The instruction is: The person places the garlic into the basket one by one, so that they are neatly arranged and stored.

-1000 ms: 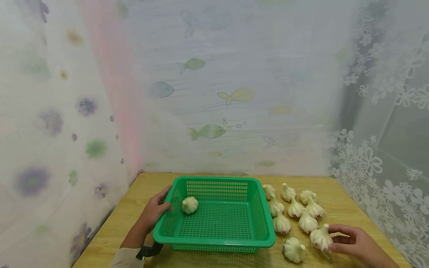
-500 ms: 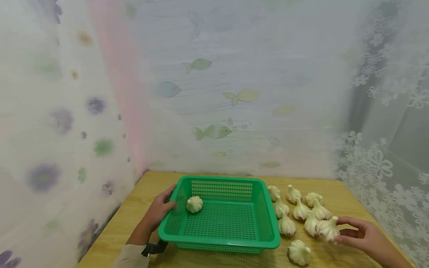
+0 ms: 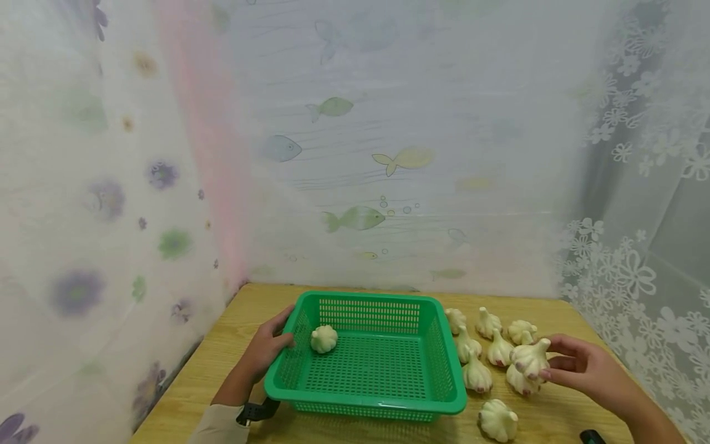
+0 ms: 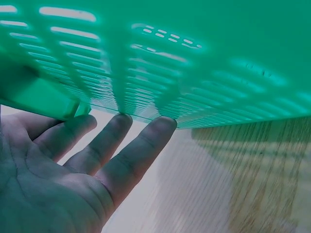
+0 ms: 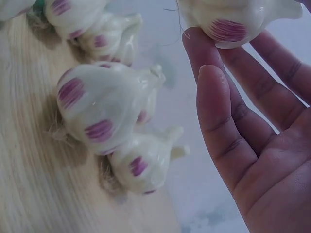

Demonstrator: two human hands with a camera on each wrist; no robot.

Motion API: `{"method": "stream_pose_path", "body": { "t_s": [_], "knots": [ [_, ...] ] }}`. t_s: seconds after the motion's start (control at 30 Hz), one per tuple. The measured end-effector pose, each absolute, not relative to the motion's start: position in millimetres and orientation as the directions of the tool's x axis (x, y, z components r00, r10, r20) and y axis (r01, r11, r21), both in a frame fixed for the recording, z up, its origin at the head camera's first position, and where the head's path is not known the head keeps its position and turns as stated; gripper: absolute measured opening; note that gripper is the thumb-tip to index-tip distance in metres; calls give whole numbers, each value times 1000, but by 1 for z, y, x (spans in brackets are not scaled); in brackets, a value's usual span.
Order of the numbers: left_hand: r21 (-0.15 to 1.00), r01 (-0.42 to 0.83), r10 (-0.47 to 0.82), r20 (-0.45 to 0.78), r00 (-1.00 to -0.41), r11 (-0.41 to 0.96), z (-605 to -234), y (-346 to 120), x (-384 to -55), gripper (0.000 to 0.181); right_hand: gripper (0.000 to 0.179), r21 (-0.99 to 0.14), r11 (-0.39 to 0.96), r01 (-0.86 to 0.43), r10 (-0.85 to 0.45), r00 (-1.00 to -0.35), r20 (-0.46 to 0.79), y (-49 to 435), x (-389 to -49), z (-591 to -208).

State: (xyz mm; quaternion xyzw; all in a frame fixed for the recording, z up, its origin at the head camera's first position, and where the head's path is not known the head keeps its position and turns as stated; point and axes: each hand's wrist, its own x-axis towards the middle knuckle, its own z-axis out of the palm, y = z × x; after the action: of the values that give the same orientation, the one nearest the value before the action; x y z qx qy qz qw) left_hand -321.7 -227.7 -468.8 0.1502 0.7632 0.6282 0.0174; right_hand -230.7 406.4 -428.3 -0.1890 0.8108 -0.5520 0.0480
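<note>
A green plastic basket [image 3: 366,404] stands on the table, one garlic bulb [image 3: 324,339] inside near its left wall. My left hand [image 3: 263,351] grips the basket's left rim, thumb over the edge. In the left wrist view its fingers [image 4: 138,155] touch the slotted outer wall [image 4: 252,39]. My right hand [image 3: 593,370] pinches a garlic bulb [image 3: 530,357] between thumb and fingers, raised in front of other bulbs. The right wrist view shows this held bulb [image 5: 233,22], purple-marked and cut off by the top edge, at the fingertips of the right hand [image 5: 277,160].
Several garlic bulbs [image 3: 476,375] lie grouped right of the basket; one bulb [image 3: 498,420] lies apart nearer the front. A dark object [image 3: 591,436] shows at the bottom edge below the right forearm. Patterned curtains [image 3: 355,185] hang behind and at both sides.
My right hand has lifted the garlic bulb up and away from me, over the group. The left hand keeps its hold on the basket. The head view has shifted slightly.
</note>
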Motion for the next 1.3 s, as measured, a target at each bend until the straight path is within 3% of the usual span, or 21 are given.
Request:
{"method": "stream_pose_path", "body": {
  "t_s": [0.37,1.3],
  "knots": [
    [958,206,229,159,-960,199,-467,-229,-320,85,50,-856,337,-392,-425,-875,233,380,-245,-413],
    [967,187,246,142,-959,171,-465,-226,-319,86,44,-799,372,-473,-482,-834,269,334,-281,-383]
  ]
}}
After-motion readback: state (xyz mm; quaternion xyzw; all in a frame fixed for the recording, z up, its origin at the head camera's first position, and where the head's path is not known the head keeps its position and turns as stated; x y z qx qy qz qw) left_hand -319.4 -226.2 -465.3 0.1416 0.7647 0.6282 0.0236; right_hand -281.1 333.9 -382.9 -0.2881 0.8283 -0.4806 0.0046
